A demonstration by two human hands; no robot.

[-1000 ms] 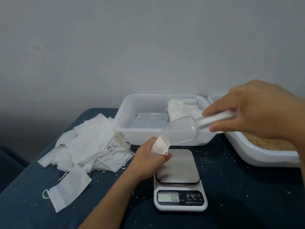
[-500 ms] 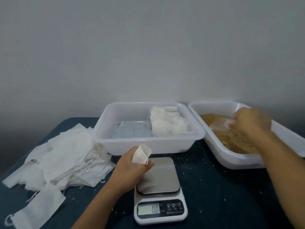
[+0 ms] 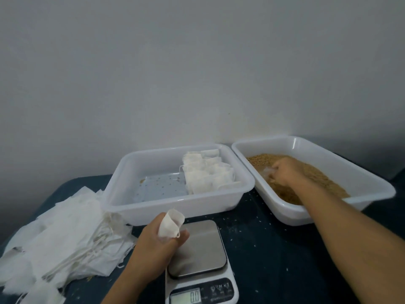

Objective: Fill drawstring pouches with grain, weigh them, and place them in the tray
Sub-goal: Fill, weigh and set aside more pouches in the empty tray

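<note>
My left hand (image 3: 158, 243) grips a small white drawstring pouch (image 3: 170, 223), mouth held open and upward, just left of the scale's steel plate (image 3: 198, 249). The scale display reads 0.0. My right hand (image 3: 285, 172) reaches into the right tub (image 3: 359, 178) of brown grain (image 3: 324, 178) and holds a clear plastic scoop (image 3: 267, 172), blurred and partly buried. The middle white tray (image 3: 175, 207) holds several filled pouches (image 3: 208, 174) along its right side.
A loose heap of flat white pouches (image 3: 65, 235) covers the left of the dark blue table (image 3: 285, 260). Stray grains dot the cloth and the tray floor. A plain grey wall stands right behind the two containers.
My right hand carried the scoop away from the pouch, rightward into the grain tub, and now digs lower in the grain. The left hand keeps the pouch by the scale.
</note>
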